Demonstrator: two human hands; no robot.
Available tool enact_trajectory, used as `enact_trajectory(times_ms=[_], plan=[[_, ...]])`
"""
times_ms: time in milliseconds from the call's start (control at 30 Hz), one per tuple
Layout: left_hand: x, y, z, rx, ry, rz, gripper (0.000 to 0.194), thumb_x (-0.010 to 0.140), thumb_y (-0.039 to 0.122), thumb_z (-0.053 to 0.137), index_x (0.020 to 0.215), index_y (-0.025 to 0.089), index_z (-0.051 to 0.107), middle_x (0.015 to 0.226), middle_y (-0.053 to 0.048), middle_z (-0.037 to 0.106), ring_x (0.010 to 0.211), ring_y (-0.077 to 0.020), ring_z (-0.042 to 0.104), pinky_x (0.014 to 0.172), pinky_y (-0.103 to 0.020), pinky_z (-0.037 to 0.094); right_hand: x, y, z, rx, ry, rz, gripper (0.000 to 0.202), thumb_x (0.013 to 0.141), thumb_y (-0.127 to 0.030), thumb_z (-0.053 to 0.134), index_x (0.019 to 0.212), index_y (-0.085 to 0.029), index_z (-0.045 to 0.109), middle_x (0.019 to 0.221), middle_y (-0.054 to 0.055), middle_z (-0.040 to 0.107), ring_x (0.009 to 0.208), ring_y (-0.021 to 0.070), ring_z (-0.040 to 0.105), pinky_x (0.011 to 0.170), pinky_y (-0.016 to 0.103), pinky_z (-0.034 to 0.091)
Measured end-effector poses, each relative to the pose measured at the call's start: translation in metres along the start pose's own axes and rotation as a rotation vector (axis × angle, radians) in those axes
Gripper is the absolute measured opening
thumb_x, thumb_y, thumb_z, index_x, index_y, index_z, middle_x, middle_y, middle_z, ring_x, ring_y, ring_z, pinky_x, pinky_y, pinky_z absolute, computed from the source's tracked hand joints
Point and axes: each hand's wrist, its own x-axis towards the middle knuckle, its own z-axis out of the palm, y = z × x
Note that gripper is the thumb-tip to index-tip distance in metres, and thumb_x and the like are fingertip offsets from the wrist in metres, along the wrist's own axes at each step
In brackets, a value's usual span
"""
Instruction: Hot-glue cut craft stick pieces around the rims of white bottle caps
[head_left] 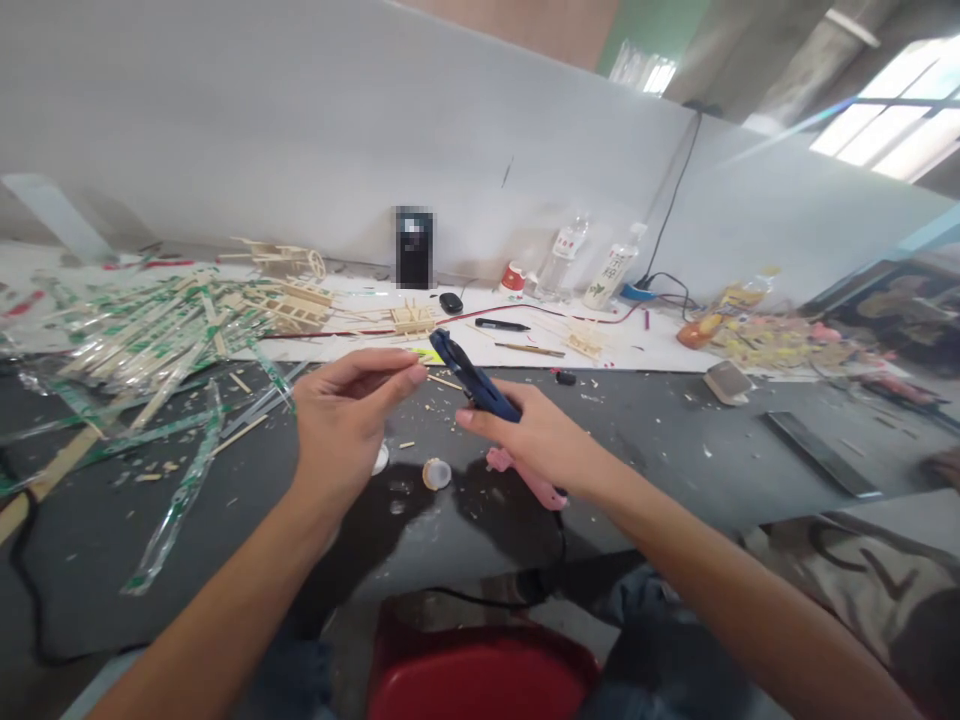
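Note:
My left hand (349,405) is closed in a pinch, thumb against forefinger. A thin wooden stick (444,382) extends from its fingertips toward the right. My right hand (536,430) is wrapped around a dark blue hand tool (476,378), whose exact kind is unclear. The tool's head points up and left, close to the left fingertips. Below the right hand lies a pink glue gun (544,488), partly hidden by that hand. Between the wrists, a small round cap (436,474) sits on the dark tabletop (465,540).
Plastic-wrapped wooden strips (165,345) are heaped at left. Small wooden models (292,303) stand behind them. At the back are a phone (414,250), a paper cup (513,280) and bottles (611,265). A black pen (502,325) lies nearer. A red stool (480,675) is below.

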Motion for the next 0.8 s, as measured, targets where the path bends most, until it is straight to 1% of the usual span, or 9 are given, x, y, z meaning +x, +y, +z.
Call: enact_trajectory(times_ms=[67, 133, 233, 333, 433, 567, 700, 767, 800], plan=[[-0.009, 0.014, 0.004, -0.036, 0.032, 0.049, 0.016, 0.079, 0.019, 0.089, 0.087, 0.031, 0.083, 0.091, 0.003, 0.081, 0.087, -0.0188, 0.077, 0.083, -0.037, 0.068, -0.015, -0.010, 0.006, 0.249, -0.030, -0.002, 0.036, 0.097, -0.059, 0.058, 0.095, -0.024, 0.064, 0.076, -0.003, 0.062, 0.065, 0.0150, 0.056, 0.061, 0.027, 0.042], [-0.016, 0.024, 0.006, -0.066, 0.035, 0.078, 0.022, 0.078, 0.014, 0.089, 0.084, 0.034, 0.084, 0.090, 0.005, 0.080, 0.087, -0.0178, 0.076, 0.081, -0.036, 0.067, -0.024, -0.018, 0.013, 0.421, -0.046, 0.001, 0.031, 0.093, -0.054, 0.066, 0.089, -0.024, 0.062, 0.077, -0.004, 0.058, 0.069, 0.0150, 0.053, 0.062, 0.027, 0.040], [-0.020, 0.032, 0.006, -0.089, 0.037, 0.101, 0.029, 0.078, 0.011, 0.089, 0.085, 0.038, 0.084, 0.089, 0.005, 0.079, 0.085, -0.0179, 0.076, 0.078, -0.038, 0.068, -0.027, -0.023, 0.021, 0.472, -0.036, 0.009, 0.028, 0.092, -0.051, 0.067, 0.086, -0.025, 0.060, 0.080, -0.003, 0.058, 0.074, 0.0162, 0.053, 0.061, 0.026, 0.039], [-0.019, 0.033, 0.004, -0.086, 0.054, 0.112, 0.033, 0.077, 0.008, 0.089, 0.086, 0.039, 0.085, 0.088, 0.006, 0.080, 0.083, -0.0178, 0.076, 0.076, -0.038, 0.069, -0.026, -0.025, 0.025, 0.450, -0.012, 0.016, 0.027, 0.091, -0.051, 0.067, 0.086, -0.025, 0.060, 0.081, -0.003, 0.059, 0.076, 0.0166, 0.053, 0.060, 0.026, 0.037], [-0.018, 0.033, 0.003, -0.066, 0.058, 0.107, 0.033, 0.076, 0.008, 0.089, 0.085, 0.039, 0.085, 0.088, 0.006, 0.080, 0.083, -0.0187, 0.078, 0.077, -0.040, 0.071, -0.025, -0.026, 0.027, 0.428, 0.009, 0.006, 0.028, 0.093, -0.050, 0.065, 0.082, -0.025, 0.058, 0.074, -0.006, 0.055, 0.069, 0.0149, 0.049, 0.061, 0.027, 0.036], [-0.017, 0.033, -0.002, -0.017, 0.008, 0.091, 0.028, 0.079, 0.011, 0.088, 0.085, 0.038, 0.085, 0.089, 0.006, 0.082, 0.084, -0.0205, 0.080, 0.081, -0.046, 0.073, -0.025, -0.026, 0.029, 0.364, 0.044, 0.003, 0.030, 0.093, -0.047, 0.063, 0.077, -0.024, 0.054, 0.067, -0.007, 0.048, 0.063, 0.0140, 0.043, 0.060, 0.029, 0.034], [-0.014, 0.030, -0.006, 0.037, -0.058, 0.118, 0.023, 0.080, 0.011, 0.087, 0.084, 0.033, 0.083, 0.087, 0.005, 0.081, 0.083, -0.0182, 0.080, 0.080, -0.039, 0.074, -0.023, -0.020, 0.028, 0.250, 0.084, 0.026, 0.030, 0.092, -0.048, 0.063, 0.076, -0.024, 0.056, 0.065, -0.005, 0.052, 0.061, 0.0150, 0.044, 0.059, 0.030, 0.034], [-0.010, 0.029, -0.008, 0.076, -0.114, 0.146, 0.025, 0.080, 0.010, 0.087, 0.093, 0.030, 0.081, 0.089, 0.004, 0.080, 0.082, -0.0169, 0.080, 0.079, -0.034, 0.073, -0.023, -0.015, 0.026, 0.139, 0.121, 0.040, 0.033, 0.091, -0.049, 0.063, 0.072, -0.024, 0.053, 0.062, -0.005, 0.053, 0.060, 0.0155, 0.044, 0.059, 0.030, 0.033], [-0.007, 0.029, -0.010, 0.105, -0.153, 0.166, 0.030, 0.080, 0.010, 0.087, 0.101, 0.029, 0.080, 0.093, 0.003, 0.080, 0.083, -0.0165, 0.079, 0.080, -0.032, 0.073, -0.023, -0.012, 0.024, 0.068, 0.137, 0.041, 0.034, 0.090, -0.049, 0.063, 0.070, -0.024, 0.052, 0.061, -0.004, 0.054, 0.059, 0.0158, 0.045, 0.059, 0.030, 0.032]])
